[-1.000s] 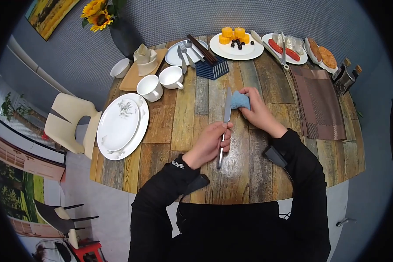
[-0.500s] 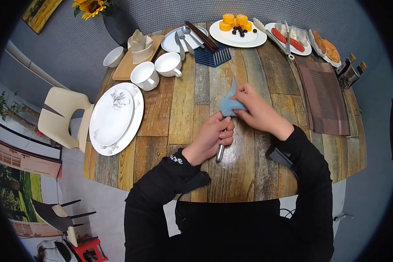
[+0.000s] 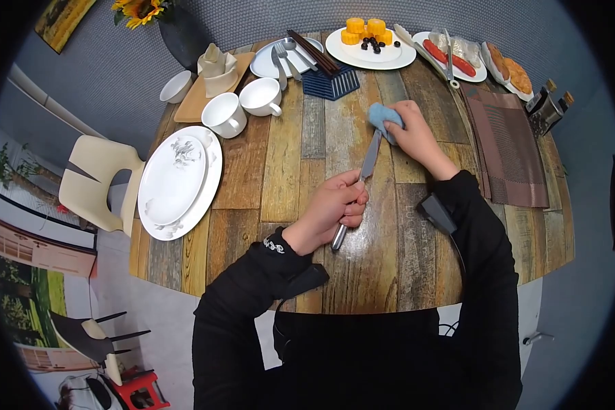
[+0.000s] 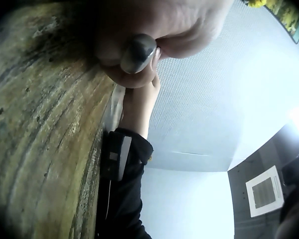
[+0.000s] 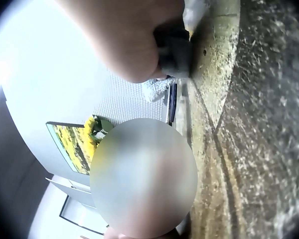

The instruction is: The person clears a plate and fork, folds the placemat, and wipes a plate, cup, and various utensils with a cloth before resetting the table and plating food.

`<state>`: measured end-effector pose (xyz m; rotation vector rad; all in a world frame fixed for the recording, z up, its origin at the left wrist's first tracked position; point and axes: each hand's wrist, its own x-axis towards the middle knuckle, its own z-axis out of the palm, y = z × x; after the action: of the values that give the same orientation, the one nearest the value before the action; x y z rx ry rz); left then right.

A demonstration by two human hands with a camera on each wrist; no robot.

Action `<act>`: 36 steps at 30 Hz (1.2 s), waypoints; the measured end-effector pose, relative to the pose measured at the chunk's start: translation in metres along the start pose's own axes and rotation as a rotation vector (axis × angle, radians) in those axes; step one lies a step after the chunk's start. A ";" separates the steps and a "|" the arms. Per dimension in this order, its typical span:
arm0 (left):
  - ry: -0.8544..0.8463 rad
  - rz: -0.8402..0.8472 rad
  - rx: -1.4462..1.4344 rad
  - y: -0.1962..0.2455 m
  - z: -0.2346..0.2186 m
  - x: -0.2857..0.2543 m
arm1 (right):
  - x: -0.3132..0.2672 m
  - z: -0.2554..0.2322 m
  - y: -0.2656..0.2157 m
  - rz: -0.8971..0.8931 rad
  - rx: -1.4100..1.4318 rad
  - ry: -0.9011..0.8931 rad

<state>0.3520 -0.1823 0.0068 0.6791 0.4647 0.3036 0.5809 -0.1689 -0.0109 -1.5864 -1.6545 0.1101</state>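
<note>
The left hand (image 3: 333, 208) grips a table knife by its handle, blade (image 3: 372, 154) slanting up and away to the right. In the left wrist view the rounded handle end (image 4: 138, 54) pokes out of the curled left hand (image 4: 164, 25). A blue cloth (image 3: 383, 117) is pinched in the right hand (image 3: 417, 137), at the tip of the blade; whether it covers the very tip cannot be told. The right wrist view shows part of the cloth (image 5: 157, 89) beyond the right hand (image 5: 134, 40).
Stacked white plates (image 3: 212, 197) and two cups (image 3: 224, 115) stand on the left. At the back are a cutlery plate (image 3: 261, 65), a blue trivet (image 3: 345, 83), a corn plate (image 3: 391, 63) and a sausage plate (image 3: 481, 74). A brown placemat (image 3: 509, 150) lies on the right.
The right hand and cloth have slid up the blade, away from the left hand, baring most of the blade. The left hand keeps its grip on the handle.
</note>
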 end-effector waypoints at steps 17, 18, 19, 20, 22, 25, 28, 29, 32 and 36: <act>-0.004 0.398 -0.035 -0.011 -0.002 0.004 | -0.024 -0.007 -0.077 -0.255 0.386 -0.378; -0.003 0.399 -0.036 -0.009 -0.004 0.004 | -0.026 -0.009 -0.081 -0.260 0.390 -0.419; -0.075 0.399 -0.143 -0.006 -0.007 0.005 | -0.028 -0.011 -0.084 -0.263 0.395 -0.458; -0.147 0.398 -0.248 -0.004 -0.009 0.005 | -0.030 -0.012 -0.086 -0.289 0.360 -0.483; -0.154 0.356 -0.232 -0.003 -0.012 0.001 | -0.035 -0.018 -0.094 -0.315 0.363 -0.543; -0.137 0.305 -0.235 -0.003 -0.011 -0.001 | -0.042 -0.019 -0.095 -0.395 0.376 -0.609; -0.061 0.320 -0.226 -0.004 -0.012 0.002 | -0.048 -0.024 -0.099 -0.411 0.333 -0.801; -0.006 0.345 -0.201 -0.004 -0.012 0.003 | -0.050 -0.025 -0.102 -0.410 0.333 -0.801; 0.078 0.354 -0.081 -0.003 -0.007 0.001 | -0.054 -0.028 -0.107 -0.424 0.320 -0.913; 0.079 0.385 -0.087 -0.003 -0.006 0.003 | -0.055 -0.028 -0.106 -0.470 0.416 -1.022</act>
<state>0.3514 -0.1801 -0.0002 0.6711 0.3917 0.7120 0.5059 -0.2502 0.0419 -0.7828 -2.4943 1.0795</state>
